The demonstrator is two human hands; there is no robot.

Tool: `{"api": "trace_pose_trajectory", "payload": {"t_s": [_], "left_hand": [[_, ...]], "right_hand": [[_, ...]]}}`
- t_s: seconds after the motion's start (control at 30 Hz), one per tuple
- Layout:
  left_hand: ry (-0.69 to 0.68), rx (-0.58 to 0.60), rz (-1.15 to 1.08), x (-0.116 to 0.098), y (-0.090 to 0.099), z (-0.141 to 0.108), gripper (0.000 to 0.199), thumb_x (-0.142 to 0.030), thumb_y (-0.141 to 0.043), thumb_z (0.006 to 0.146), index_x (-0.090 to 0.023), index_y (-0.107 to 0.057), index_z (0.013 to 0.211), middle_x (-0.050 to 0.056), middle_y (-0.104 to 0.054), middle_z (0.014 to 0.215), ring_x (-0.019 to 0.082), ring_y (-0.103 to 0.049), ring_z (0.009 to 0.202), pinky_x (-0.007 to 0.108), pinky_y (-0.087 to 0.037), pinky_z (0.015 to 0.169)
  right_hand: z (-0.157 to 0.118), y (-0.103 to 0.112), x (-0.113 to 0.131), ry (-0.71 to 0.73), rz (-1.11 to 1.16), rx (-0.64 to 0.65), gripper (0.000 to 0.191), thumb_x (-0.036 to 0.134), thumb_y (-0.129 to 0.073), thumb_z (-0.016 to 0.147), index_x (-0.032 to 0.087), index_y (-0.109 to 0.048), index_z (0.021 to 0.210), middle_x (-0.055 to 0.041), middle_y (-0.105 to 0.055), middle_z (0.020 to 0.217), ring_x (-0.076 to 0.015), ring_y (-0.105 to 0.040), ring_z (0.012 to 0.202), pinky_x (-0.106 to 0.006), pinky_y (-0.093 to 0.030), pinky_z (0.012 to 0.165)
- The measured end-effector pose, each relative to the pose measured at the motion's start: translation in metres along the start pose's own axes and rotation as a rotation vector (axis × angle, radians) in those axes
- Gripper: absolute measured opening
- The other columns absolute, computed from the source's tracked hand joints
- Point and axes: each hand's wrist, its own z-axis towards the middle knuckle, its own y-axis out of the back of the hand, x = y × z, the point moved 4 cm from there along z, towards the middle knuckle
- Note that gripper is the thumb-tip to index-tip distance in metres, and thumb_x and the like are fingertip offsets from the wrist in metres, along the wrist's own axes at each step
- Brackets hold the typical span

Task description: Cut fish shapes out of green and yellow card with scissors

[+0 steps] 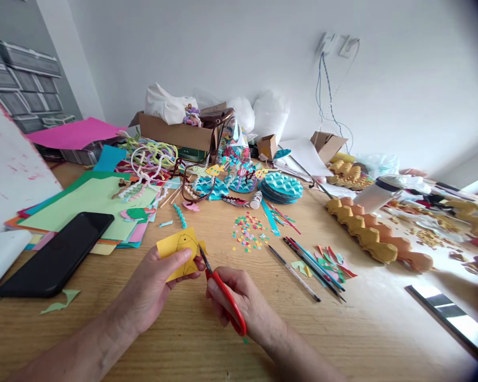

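Note:
My left hand (163,276) pinches a piece of yellow paper (168,248) with a fish outline drawn on it, thumb on top and fingers behind. Red-handled scissors (230,302) are held in my right hand (233,294), and their blades meet the right edge of the yellow paper, where a small flap sticks out. Both hands are above the front of the wooden table, close together. Part of the drawing is covered by my left thumb.
Left lie a black phone (59,254) and stacked coloured paper (91,201). Confetti (249,231), brushes and pencils (314,265) and paper scraps (334,262) are ahead and right. Behind stand blue scalloped plates (281,188); egg-carton strips (362,231) lie right.

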Motion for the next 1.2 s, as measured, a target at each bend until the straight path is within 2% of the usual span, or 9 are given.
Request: {"api": "trace_pose_trajectory", "payload": {"t_s": [0.73,0.97,1.2], "left_hand": [[-0.012,-0.020,-0.004,0.0016,-0.0010,-0.0006,0.010,-0.023,-0.069,0.068,-0.021,-0.071,0.078,0.001,-0.072,0.075,0.016,-0.065,0.070,0.025,-0.053,0.062],[-0.021,-0.015,-0.009,0.0027,0.0004,0.0003,0.015,-0.024,-0.071,0.067,-0.019,-0.070,0.081,0.002,-0.072,0.074,0.016,-0.065,0.069,0.025,-0.053,0.061],[-0.015,0.019,0.006,-0.0011,-0.0001,0.0004,0.011,-0.022,-0.070,0.069,-0.020,-0.070,0.080,0.001,-0.073,0.075,0.016,-0.066,0.069,0.024,-0.053,0.061]], "right_hand": [[0.0029,0.0023,-0.0045,0.022,0.008,-0.002,0.027,0.032,-0.046,0.085,0.016,-0.047,0.064,0.0060,-0.042,0.046,-0.0044,-0.038,0.036,-0.013,-0.029,0.034],[0.0018,0.0022,-0.0066,0.031,-0.003,-0.006,0.030,0.036,-0.046,0.086,0.016,-0.047,0.064,0.0064,-0.042,0.046,-0.0042,-0.038,0.036,-0.013,-0.029,0.034],[0.0020,0.0036,-0.0071,0.024,-0.020,-0.006,0.030,0.036,-0.046,0.086,0.015,-0.048,0.064,0.0065,-0.041,0.046,-0.0041,-0.038,0.037,-0.013,-0.028,0.034]]}}
